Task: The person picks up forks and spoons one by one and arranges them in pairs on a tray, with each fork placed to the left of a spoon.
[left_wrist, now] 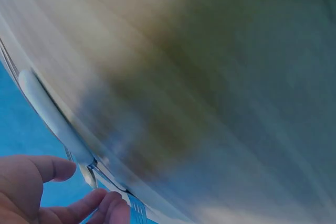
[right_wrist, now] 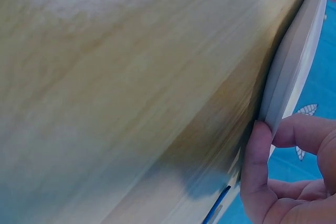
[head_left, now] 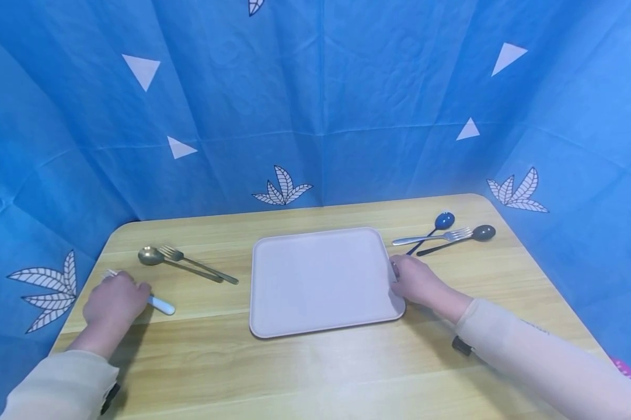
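Observation:
My left hand [head_left: 117, 302] is over a fork with a pale blue-white handle [head_left: 161, 304] on the left of the table. In the left wrist view, thumb and fingertips stand apart on either side of the fork's neck, and its tines [left_wrist: 137, 209] show past the fingers. Whether the fingers touch it, I cannot tell. At the right, my right hand [head_left: 417, 281] grips the right edge of a pale rectangular tray [head_left: 320, 286]. The right wrist view shows thumb and finger pinching the tray's rim [right_wrist: 281, 77].
Behind the left hand lie a bronze spoon [head_left: 150, 256] and a bronze fork [head_left: 197, 264]. Beyond the right hand, a blue spoon [head_left: 444, 220], a silver fork [head_left: 454, 234] and a black spoon [head_left: 483, 233] lie together, partly crossed. A blue curtain [head_left: 320, 105] surrounds the wooden table [head_left: 315, 379].

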{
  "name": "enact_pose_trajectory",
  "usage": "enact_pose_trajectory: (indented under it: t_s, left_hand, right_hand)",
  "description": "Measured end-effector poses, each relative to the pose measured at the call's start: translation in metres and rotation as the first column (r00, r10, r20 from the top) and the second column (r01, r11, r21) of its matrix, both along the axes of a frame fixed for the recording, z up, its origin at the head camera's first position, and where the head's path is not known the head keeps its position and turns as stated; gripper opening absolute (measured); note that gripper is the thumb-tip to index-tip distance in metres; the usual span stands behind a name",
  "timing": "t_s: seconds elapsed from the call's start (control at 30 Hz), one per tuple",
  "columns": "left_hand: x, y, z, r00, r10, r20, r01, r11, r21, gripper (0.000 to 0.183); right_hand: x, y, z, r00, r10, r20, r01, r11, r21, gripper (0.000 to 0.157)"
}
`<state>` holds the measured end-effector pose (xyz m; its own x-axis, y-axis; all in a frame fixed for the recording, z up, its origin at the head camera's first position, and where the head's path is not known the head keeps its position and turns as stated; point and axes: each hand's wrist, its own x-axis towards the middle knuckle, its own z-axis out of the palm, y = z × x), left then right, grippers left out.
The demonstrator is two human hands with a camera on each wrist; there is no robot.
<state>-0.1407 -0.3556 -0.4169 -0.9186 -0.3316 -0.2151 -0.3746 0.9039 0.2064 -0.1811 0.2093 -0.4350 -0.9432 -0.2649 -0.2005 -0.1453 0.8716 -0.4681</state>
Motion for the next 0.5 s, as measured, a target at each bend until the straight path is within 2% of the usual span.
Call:
enact_pose_trajectory:
  t_s: [0.2, 0.5]
  left_hand:
    - [0.0001, -0.0046, -0.0022, 1.000, 0.025, 0.011, -0.025, 1.000, -0.017, 0.048]
    - [-0.0015, -0.0090, -0.0048, 0.996, 0.070, 0.058, -0.069, 0.997, -0.027, 0.051]
  right_hand:
    - [0.0007, -0.0003, 0.0009, 1.000, 0.006, 0.002, -0.006, 1.000, -0.011, 0.028]
    - [0.0005, 0.0013, 0.0003, 1.000, 0.006, -0.002, -0.006, 1.000, -0.016, 0.035]
